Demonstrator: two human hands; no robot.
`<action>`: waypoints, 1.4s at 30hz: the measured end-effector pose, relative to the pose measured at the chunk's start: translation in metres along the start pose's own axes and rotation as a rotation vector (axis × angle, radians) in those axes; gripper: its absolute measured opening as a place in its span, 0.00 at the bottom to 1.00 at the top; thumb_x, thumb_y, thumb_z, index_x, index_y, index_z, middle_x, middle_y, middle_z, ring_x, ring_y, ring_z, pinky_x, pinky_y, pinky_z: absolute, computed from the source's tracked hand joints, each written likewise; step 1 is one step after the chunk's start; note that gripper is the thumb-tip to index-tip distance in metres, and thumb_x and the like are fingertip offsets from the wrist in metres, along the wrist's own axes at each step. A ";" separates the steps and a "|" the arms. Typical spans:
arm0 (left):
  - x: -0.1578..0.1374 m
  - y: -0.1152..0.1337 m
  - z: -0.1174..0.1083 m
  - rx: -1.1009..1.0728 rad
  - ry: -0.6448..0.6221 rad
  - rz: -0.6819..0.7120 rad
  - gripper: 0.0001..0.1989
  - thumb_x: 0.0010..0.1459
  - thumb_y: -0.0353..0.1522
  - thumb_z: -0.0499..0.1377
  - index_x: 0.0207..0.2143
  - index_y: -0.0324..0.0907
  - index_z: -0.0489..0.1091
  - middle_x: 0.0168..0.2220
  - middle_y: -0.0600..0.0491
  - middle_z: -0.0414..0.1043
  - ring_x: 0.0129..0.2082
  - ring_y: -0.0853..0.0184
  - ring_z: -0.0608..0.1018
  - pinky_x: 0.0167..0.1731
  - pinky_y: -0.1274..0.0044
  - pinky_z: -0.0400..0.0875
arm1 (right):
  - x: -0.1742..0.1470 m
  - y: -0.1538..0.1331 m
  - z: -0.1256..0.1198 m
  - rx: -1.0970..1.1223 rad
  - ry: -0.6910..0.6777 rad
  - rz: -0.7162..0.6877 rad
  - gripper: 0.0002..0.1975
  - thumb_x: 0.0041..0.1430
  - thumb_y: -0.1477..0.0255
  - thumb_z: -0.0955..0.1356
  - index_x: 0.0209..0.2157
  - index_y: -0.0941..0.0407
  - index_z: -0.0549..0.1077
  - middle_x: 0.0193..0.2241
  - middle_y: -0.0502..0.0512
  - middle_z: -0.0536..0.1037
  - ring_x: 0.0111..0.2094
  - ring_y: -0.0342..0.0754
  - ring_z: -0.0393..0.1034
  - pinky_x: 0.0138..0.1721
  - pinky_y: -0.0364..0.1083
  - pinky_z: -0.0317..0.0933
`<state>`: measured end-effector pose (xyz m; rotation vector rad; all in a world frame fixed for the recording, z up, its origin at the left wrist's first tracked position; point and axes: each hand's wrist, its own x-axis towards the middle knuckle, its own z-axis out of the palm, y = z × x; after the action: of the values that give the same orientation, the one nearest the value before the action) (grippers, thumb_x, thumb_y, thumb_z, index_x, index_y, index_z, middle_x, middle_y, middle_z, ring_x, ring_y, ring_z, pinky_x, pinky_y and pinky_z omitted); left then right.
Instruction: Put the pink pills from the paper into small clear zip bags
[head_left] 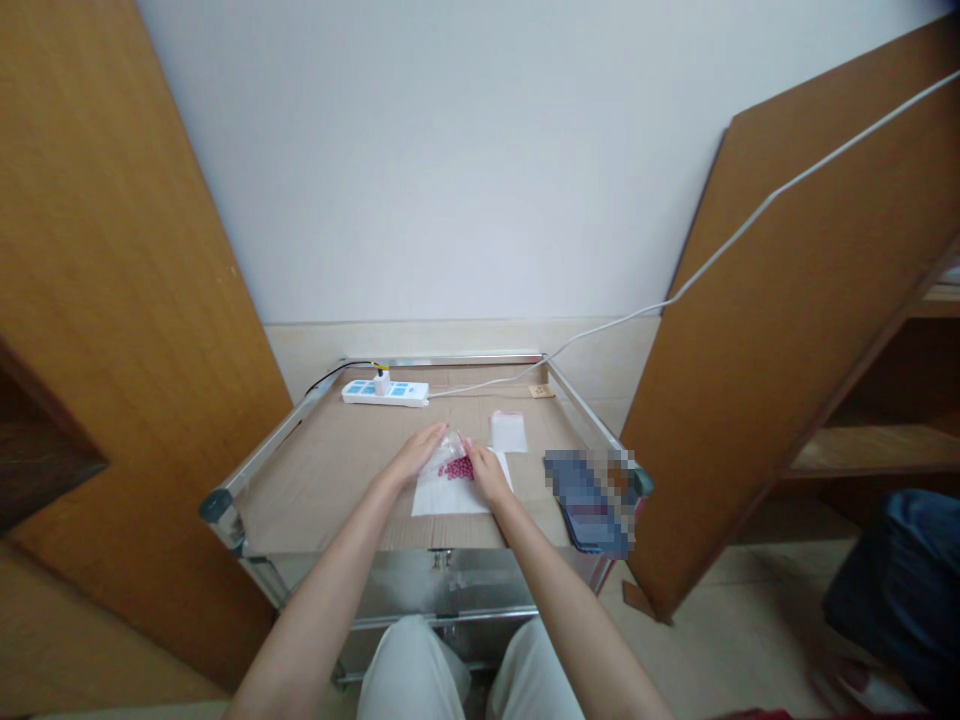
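Observation:
A small clear plastic bag (448, 448) is between my two hands, above a white sheet of paper (442, 500). My left hand (420, 453) grips the bag's left side, fingers pressed together. On the other side, my right hand (484, 470) is closed at the bag's right edge. Small dark-pink, bead-like pieces (457, 468) show in a cluster between the hands; whether they lie inside the bag or on the paper I cannot tell. Just beyond my right hand lies a flat pack of whitish, clear bags (509, 432).
A white power strip (401, 393) with a plug sits at the back left, its white cable (600, 328) running off right. A blurred-out dark object (589, 500) lies at the tabletop's right. Metal rails (277, 440) edge the brown tabletop (315, 490). Wooden panels stand either side; a person's dark-clothed leg (900, 580) is at right.

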<state>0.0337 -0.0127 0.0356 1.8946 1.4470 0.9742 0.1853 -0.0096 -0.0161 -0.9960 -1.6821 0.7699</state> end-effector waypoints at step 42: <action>0.007 -0.016 0.006 0.056 0.182 0.080 0.22 0.44 0.41 0.54 0.42 0.39 0.65 0.35 0.48 0.69 0.33 0.65 0.70 0.35 0.75 0.62 | 0.000 0.004 0.001 -0.119 -0.025 0.077 0.30 0.57 0.59 0.46 0.27 0.60 0.71 0.26 0.56 0.73 0.29 0.46 0.65 0.31 0.42 0.54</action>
<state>0.0303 -0.0019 0.0210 1.9594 1.5249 1.1811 0.1858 -0.0079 -0.0199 -1.1437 -1.7355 0.7422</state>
